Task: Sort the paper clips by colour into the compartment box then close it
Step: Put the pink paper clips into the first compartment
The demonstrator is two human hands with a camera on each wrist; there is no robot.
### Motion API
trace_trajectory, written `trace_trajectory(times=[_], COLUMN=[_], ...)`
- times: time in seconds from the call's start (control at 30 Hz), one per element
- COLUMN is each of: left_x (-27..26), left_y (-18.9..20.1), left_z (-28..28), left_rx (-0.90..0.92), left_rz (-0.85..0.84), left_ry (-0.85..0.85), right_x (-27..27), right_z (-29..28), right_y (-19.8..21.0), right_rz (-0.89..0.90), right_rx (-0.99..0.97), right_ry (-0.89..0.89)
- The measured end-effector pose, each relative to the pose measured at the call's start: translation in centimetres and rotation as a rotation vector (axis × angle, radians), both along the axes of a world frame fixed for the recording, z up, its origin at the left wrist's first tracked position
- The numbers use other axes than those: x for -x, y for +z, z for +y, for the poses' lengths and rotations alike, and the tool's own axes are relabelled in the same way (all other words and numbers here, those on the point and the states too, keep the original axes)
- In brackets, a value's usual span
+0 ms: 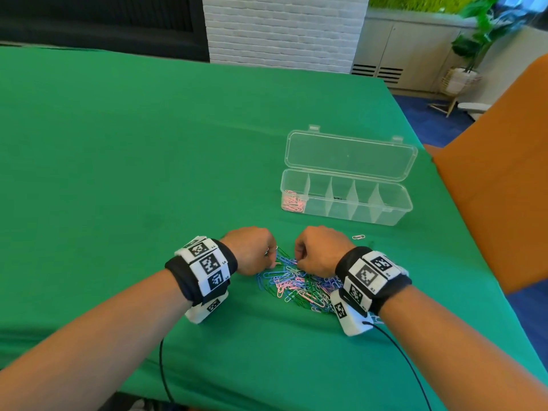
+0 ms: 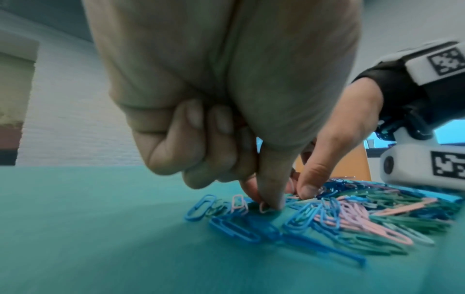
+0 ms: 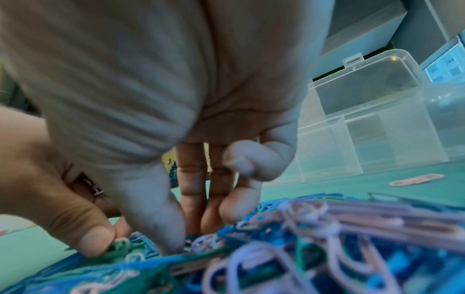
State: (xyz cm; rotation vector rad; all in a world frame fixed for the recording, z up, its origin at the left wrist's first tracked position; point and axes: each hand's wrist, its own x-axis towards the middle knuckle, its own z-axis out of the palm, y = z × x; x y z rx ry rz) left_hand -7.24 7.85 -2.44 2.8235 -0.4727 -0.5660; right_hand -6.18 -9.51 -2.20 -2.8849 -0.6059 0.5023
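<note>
Mixed pile of paper clips [image 1: 299,287]: blue, green, pink, white, on green tablecloth [image 1: 148,143], near table edge.
Left hand [image 1: 252,250]: thumb and forefinger pinching a pink clip [image 2: 264,206] at the pile's far edge.
Right hand [image 1: 321,250]: fingertips in the pile; grip cannot be told.
Compartment box [image 1: 345,197]: lid open, beyond the pile; pink clips in leftmost compartment.
Stray clip [image 1: 358,237]: between pile and box.
Orange chair [image 1: 498,173]: right of table.

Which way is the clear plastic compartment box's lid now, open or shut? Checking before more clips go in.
Open: the clear plastic compartment box has its lid folded back, dividers exposed.
</note>
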Motion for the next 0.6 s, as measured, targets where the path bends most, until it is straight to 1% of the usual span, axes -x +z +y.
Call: trace_trajectory(times=[0.23,0.47,0.5,0.6], left_x=[-0.7,-0.6,-0.6,-0.3], left_y=[-0.6,-0.1,-0.1,0.0], left_z=[0.7,0.6,0.4,-0.5], left_rx=[0.234,0.429,0.488,0.772], left_rz=[0.132,0.208,0.248,0.429], left_ry=[0.126,0.190,0.227,0.445], right_x=[-0.2,-1.0,-1.1,-0.7], right_z=[-0.7,-2.1,-2.0,-1.4], right_y=[-0.2,0.0,0.0,0.1], right_rz=[0.002,-0.010,0.003,0.057], right_rx=[-0.041,-0.216,-0.226,-0.179], right_ry=[-0.019,-0.127,-0.123,-0.066])
